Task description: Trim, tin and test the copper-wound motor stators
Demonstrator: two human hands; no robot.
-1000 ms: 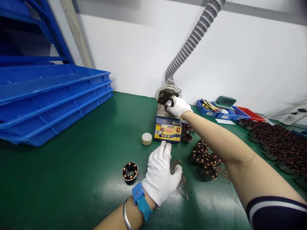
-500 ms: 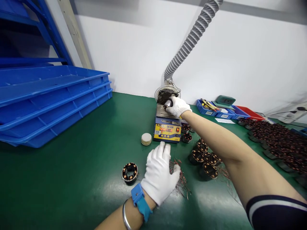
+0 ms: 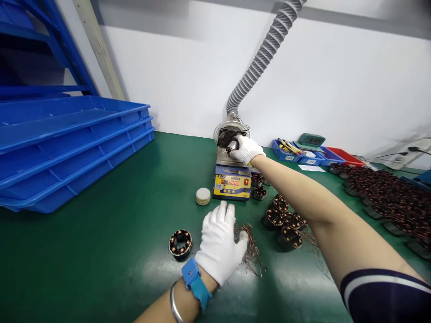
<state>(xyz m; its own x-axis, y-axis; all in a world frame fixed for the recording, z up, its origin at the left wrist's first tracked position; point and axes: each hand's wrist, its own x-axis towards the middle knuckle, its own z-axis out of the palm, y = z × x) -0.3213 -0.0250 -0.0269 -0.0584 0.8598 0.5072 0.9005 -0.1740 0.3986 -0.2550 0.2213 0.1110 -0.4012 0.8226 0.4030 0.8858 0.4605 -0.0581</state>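
My right hand (image 3: pixel 247 150), in a white glove, grips a motor stator (image 3: pixel 232 145) with a shiny metal side. It holds the stator tilted over the top of a blue-and-yellow solder pot (image 3: pixel 232 183) with a lit red display. The fingers partly cover the stator, so its lower end is hard to see. Also gloved, my left hand (image 3: pixel 219 249) rests palm down on the green table, fingers stretched and thumb apart. Loose copper wire clippings (image 3: pixel 254 253) lie by its thumb. Left of that hand, one stator (image 3: pixel 181 256) with copper windings stands alone.
A small round white-topped container (image 3: pixel 203 196) sits left of the pot. Several stators (image 3: pixel 288 240) stand under my right forearm, with many more (image 3: pixel 387 202) at far right. Stacked blue trays (image 3: pixel 101 139) occupy the left. A grey duct (image 3: pixel 259 63) rises behind the pot.
The view has shifted slightly, and the digits on the pot's display differ. My right hand still holds the stator at the pot; my left hand stays flat on the table.
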